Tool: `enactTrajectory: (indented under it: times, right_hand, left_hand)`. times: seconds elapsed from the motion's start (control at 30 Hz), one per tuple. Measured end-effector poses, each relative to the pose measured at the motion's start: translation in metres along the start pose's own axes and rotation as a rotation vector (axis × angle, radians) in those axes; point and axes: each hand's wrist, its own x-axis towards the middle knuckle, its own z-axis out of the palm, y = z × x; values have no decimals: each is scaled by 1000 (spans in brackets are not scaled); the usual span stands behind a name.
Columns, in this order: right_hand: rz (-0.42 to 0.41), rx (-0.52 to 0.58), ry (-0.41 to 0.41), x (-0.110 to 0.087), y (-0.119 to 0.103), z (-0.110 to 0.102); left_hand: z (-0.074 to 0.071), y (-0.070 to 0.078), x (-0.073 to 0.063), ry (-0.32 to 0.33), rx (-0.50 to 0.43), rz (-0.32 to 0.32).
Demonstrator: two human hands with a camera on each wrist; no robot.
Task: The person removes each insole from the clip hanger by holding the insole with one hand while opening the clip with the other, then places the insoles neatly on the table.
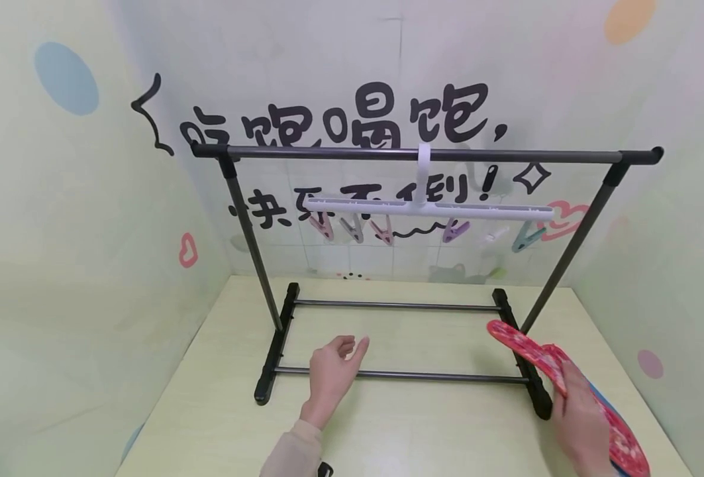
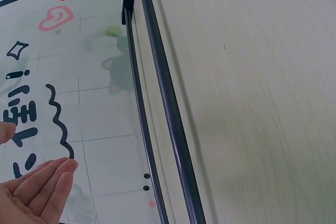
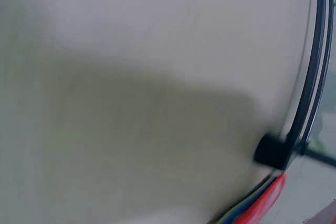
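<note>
At the right, my right hand (image 1: 581, 421) grips a flat, red-and-pink mottled item (image 1: 527, 344) with a blue edge; its exact kind is unclear. In the right wrist view, red, blue and yellowish layers of this red item (image 3: 262, 203) show at the bottom. My left hand (image 1: 332, 374) is held over the rack's front lower bar, holding nothing, with thumb and fingers apart. The left wrist view shows the relaxed fingers (image 2: 39, 192). A white hanger (image 1: 381, 207) with several pastel clips (image 1: 455, 230) hangs from the top bar of a black rack (image 1: 328, 153).
The rack's black feet (image 1: 274, 351) stand on a pale wooden table (image 1: 423, 430). A small black object (image 1: 325, 470) lies by the left sleeve. Printed sheets (image 1: 77, 265) with dark lettering enclose the back and sides.
</note>
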Motion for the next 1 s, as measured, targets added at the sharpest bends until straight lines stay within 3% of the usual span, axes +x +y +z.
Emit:
enactTrajectory:
  times: [0.13, 0.3, 0.43, 0.67, 0.83, 1.0]
  right_hand:
    - [144, -8, -74, -8, 26, -15]
    - [333, -95, -141, -6, 42, -25]
    - [409, -164, -230, -1, 48, -27]
    - [408, -237, -311, 3, 61, -24]
    - [408, -231, -400, 3, 66, -22]
    - [350, -228, -403, -1, 66, -15]
  left_hand:
    - [1, 0, -2, -6, 3, 10]
    - [4, 0, -5, -32, 4, -8]
    - [6, 1, -8, -39, 0, -13]
    - [10, 1, -12, -49, -2, -2]
    - [13, 0, -15, -58, 9, 14]
    - [14, -1, -16, -54, 9, 30]
